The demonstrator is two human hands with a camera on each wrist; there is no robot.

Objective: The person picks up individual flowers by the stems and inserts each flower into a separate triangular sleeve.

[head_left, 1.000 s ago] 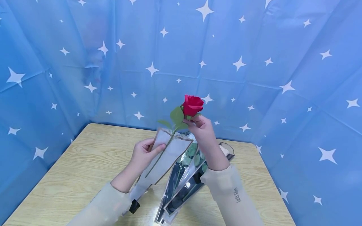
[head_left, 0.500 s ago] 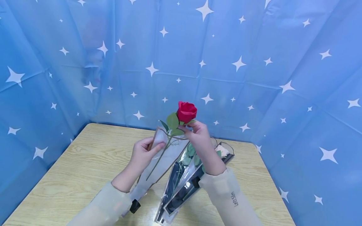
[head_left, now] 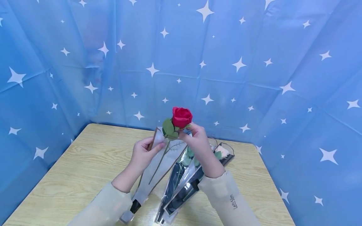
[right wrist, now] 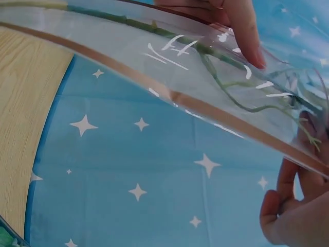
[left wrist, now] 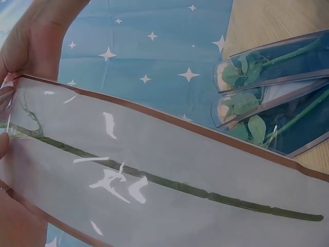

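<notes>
A red rose (head_left: 182, 117) with green leaves stands at the open top of a clear and white flower sleeve (head_left: 169, 161) with brown edging. My right hand (head_left: 198, 142) pinches the rose just below its bloom. At the sleeve's left edge, my left hand (head_left: 144, 155) grips the film between thumb and fingers. Inside the sleeve runs the green stem (left wrist: 180, 186), its cut end well short of the sleeve's narrow bottom in the head view. A black band (head_left: 135, 206) wraps the sleeve near that bottom.
Wrapped pale roses in dark sleeves (head_left: 181, 197) lie overlapping on the wooden table (head_left: 93, 163), right of the held sleeve. One pale bloom (head_left: 222, 151) shows near the back. A blue star-printed curtain (head_left: 181, 62) surrounds the table's back and sides.
My right hand has moved down and to the left with the rose, bringing its leaves lower into the sleeve's mouth. My left hand has stayed nearly still on the sleeve's edge.
</notes>
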